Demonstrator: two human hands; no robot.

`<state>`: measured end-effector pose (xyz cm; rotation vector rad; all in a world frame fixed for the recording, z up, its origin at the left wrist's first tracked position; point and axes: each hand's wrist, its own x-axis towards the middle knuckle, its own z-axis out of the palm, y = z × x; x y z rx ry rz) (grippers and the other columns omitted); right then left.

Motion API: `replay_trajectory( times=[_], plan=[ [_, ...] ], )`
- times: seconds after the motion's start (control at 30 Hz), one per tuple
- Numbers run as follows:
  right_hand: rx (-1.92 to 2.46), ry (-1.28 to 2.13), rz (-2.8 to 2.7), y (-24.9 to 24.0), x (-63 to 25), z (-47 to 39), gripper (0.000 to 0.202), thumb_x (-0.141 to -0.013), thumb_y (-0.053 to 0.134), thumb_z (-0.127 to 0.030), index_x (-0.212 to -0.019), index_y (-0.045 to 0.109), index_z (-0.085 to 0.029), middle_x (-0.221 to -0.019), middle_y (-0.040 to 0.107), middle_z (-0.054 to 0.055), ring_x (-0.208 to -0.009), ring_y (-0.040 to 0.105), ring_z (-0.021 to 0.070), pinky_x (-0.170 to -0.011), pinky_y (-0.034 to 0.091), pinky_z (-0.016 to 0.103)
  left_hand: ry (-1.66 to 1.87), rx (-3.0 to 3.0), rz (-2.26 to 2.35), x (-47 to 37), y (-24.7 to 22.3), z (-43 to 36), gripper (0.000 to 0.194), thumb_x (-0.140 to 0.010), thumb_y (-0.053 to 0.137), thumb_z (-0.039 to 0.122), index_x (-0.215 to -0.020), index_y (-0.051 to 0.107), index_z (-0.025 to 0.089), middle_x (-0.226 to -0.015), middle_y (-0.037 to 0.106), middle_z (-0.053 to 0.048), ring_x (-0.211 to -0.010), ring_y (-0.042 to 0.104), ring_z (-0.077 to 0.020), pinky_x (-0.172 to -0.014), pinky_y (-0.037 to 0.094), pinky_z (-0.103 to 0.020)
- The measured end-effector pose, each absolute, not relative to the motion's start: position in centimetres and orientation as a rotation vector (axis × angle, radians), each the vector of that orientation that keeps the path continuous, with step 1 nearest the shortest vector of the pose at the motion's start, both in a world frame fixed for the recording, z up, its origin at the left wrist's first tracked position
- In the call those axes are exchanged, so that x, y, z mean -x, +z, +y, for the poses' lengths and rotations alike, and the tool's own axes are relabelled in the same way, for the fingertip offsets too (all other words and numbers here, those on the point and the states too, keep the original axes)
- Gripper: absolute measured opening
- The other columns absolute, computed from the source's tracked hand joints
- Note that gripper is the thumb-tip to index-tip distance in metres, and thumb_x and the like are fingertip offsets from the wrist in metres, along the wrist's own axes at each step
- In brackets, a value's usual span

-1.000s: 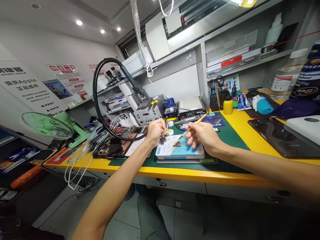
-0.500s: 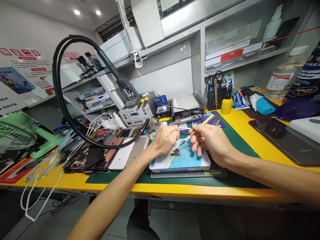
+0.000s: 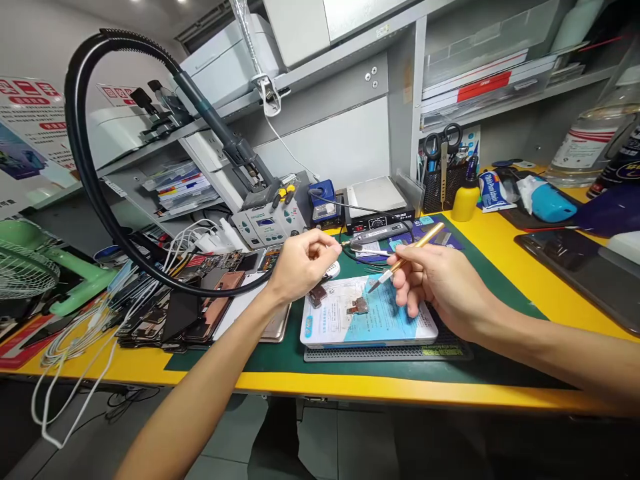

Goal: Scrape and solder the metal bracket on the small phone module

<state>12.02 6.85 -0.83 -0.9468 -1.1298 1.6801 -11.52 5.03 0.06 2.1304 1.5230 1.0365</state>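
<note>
My right hand (image 3: pixel 443 280) holds a gold-handled brush (image 3: pixel 417 248), its dark tip pointing down to the left over a white and blue box (image 3: pixel 385 320). On the box lies a small brown and metal part (image 3: pixel 358 307). My left hand (image 3: pixel 303 263) is closed in a pinch above the box's left back corner; what its fingertips hold, if anything, is too small to make out. Another small dark part (image 3: pixel 317 295) lies below that hand, at the box's left edge. The box rests on a grey perforated mat (image 3: pixel 350 355).
Phone boards and casings (image 3: pixel 187 310) are piled on the left beside white cables (image 3: pixel 75 373). A black hose (image 3: pixel 95 207) arcs over them. Behind stand a soldering station (image 3: pixel 270 223) and a heating plate (image 3: pixel 375 195). A yellow bottle (image 3: pixel 465 203) and a dark phone (image 3: pixel 575 267) are at right.
My left hand has moved left and slightly up, uncovering the box's left part and the second small part. The view has shifted a little. My right hand still holds the brush.
</note>
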Motion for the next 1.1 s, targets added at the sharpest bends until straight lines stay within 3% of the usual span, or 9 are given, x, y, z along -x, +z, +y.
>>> replay_trajectory(
  times=[0.13,0.23,0.33,0.6,1.1],
  plan=[
    [0.962,1.680,-1.124,-0.9,-12.0,6.9,0.023,-0.094,0.059,-0.022,-0.073,0.067,-0.016,-0.053,0.062,0.002,-0.035,0.058,0.0154,-0.026,0.045,0.023,1.061,-2.304,1.541,12.2,0.1,1.2,0.023,-0.102,0.063,0.037,-0.102,0.067,0.015,-0.090,0.068,-0.001,-0.071,0.064,-0.0118,-0.066,0.057,-0.028],
    [0.976,1.685,-1.127,-0.9,-12.0,6.9,0.025,-0.095,0.058,-0.022,-0.073,0.068,-0.015,-0.053,0.062,0.003,-0.036,0.058,0.0152,-0.027,0.045,0.022,1.036,-2.489,1.503,11.9,-0.4,-2.1,0.017,-0.097,0.065,0.022,-0.081,0.066,0.017,-0.073,0.062,0.001,-0.069,0.056,-0.0132,-0.068,0.050,-0.030],
    [0.989,1.689,-1.132,-0.9,-12.1,6.8,0.025,-0.095,0.058,-0.023,-0.073,0.068,-0.015,-0.053,0.062,0.003,-0.036,0.058,0.0151,-0.027,0.045,0.022,1.003,-2.624,1.486,11.5,-1.4,-4.2,0.007,-0.091,0.065,0.012,-0.091,0.070,0.017,-0.079,0.067,-0.004,-0.076,0.057,-0.0184,-0.070,0.045,-0.036],
    [1.004,1.689,-1.121,-0.8,-11.9,6.9,0.025,-0.095,0.058,-0.024,-0.073,0.067,-0.015,-0.053,0.061,0.003,-0.036,0.058,0.0152,-0.027,0.045,0.022,0.972,-2.766,1.592,10.9,-2.8,-5.6,0.022,-0.086,0.066,0.005,-0.105,0.068,0.016,-0.086,0.066,-0.008,-0.081,0.055,-0.0230,-0.071,0.039,-0.040],
    [0.988,1.710,-1.143,-1.3,-12.1,6.9,0.027,-0.098,0.058,-0.027,-0.077,0.068,-0.014,-0.053,0.062,0.002,-0.039,0.059,0.0146,-0.030,0.046,0.021,0.860,-2.776,1.574,10.8,-1.7,-6.2,0.023,-0.087,0.072,0.015,-0.109,0.068,0.012,-0.091,0.064,-0.011,-0.090,0.051,-0.0260,-0.083,0.043,-0.048]
  ],
)
